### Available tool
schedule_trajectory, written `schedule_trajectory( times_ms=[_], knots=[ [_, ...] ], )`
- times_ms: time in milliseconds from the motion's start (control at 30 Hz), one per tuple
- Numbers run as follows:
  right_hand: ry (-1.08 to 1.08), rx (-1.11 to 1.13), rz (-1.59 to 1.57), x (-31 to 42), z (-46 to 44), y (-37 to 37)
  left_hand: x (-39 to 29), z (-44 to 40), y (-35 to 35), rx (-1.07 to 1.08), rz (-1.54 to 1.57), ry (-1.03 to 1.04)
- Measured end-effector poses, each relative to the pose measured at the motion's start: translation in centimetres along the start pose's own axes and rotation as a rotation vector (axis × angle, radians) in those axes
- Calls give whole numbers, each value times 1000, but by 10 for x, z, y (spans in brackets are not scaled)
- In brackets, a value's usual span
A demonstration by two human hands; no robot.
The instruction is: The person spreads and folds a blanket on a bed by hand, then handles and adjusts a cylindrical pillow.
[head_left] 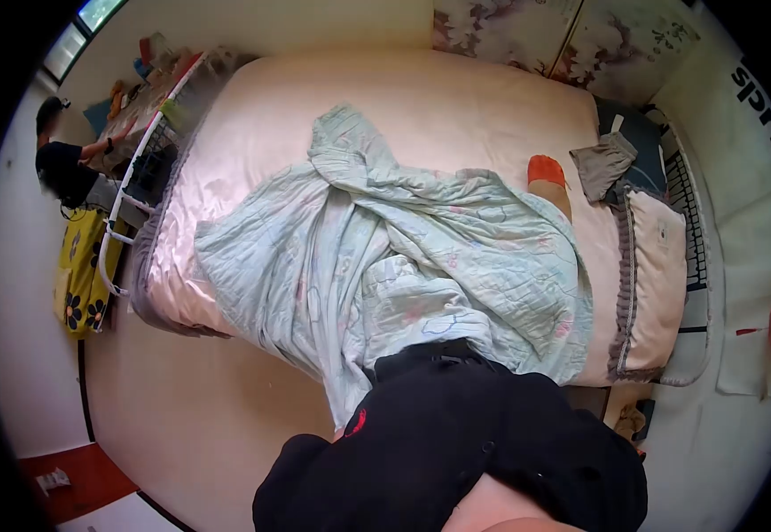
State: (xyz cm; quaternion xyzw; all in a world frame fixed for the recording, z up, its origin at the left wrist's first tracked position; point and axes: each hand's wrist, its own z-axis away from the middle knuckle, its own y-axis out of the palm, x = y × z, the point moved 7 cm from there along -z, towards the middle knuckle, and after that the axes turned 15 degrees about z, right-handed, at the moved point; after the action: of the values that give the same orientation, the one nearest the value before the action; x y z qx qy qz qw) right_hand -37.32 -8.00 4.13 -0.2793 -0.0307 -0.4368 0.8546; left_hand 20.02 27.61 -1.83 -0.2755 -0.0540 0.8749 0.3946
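- Head view: a pale pink bed (474, 97) spans the middle.
- The light green quilt (403, 239) lies rumpled across it, against the wearer's black top (456, 426); both hands are hidden, so I cannot tell their grip.
- A ruffled pillow (660, 284) lies right.
- A grey cloth (604, 166) lies crumpled near it.
- An orange-red covering (545, 168) tips a limb beside the quilt.

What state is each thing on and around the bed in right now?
Pale green patterned quilted blanket: unevenly spread, bunched in deep folds, partly hanging over the near side.
Pale pink satiny sheet: spread out, wrinkled toward the near left corner.
Small grey cloth: rumpled, not neatly folded.
Pale pink pillow with grey ruffled edging: lying flat.
Yellow bag with black flowers: open or closed, cannot tell.
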Motion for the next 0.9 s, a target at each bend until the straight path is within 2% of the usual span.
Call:
schedule_trajectory(
  times_ms=[100, 200, 267, 333, 400, 433, 500, 533, 567, 600, 633, 667, 700, 733, 767, 800, 833, 900],
  knots=[
    [-92, 178, 646, 58, 19, 22, -55, 26, 23, 33, -205, 119],
    [-126, 271, 990, 114, 38, 26, -91, 1, 26, 45, -292, 123],
    [-164, 323, 1052, 153, 44, 29, -69, -100, 19, 123, -254, 54],
    [-239, 396, 1040, 196, 47, 33, -129, -74, 30, 175, -331, 8],
    [-375, 522, 1015, 241, 47, 38, -221, 4, 50, 314, -524, -58],
    [-464, 608, 995, 263, 50, 43, -233, -23, 58, 429, -786, 38],
    [-630, 785, 955, 304, 68, 44, -312, 10, 50, 522, -954, 124],
    [-674, 824, 790, 358, 100, 32, -365, 20, 43, 481, -951, 269],
    [-1548, 438, 867, 422, 108, 12, -427, 27, 24, 349, -732, 398],
    [-1408, 415, 786, 460, 109, -10, -489, 39, 0, 213, -519, 515],
    [-1222, 314, 613, 515, 110, -53, -547, 61, -26, 135, -85, 541],
    [-1094, 192, 387, 564, 114, -104, -610, 56, -61, 95, 265, 734],
    [-1055, 69, 131, 605, 128, -168, -684, 60, -98, 73, 410, 993],
    [-1090, -233, 153, 637, 144, -237, -731, 114, -125, 41, 608, 1084],
    [-1294, -393, -71, 666, 172, -312, -771, 161, -152, 103, 742, 1232],
    [-1435, -675, -212, 676, 198, -401, -789, 230, -174, 32, 644, 1417],
    [-1447, -778, -381, 659, 230, -465, -797, 291, -199, -267, 542, 1603],
    [-1463, -850, -641, 595, 278, -553, -798, 357, -244, -482, 345, 1923]
  ],
)
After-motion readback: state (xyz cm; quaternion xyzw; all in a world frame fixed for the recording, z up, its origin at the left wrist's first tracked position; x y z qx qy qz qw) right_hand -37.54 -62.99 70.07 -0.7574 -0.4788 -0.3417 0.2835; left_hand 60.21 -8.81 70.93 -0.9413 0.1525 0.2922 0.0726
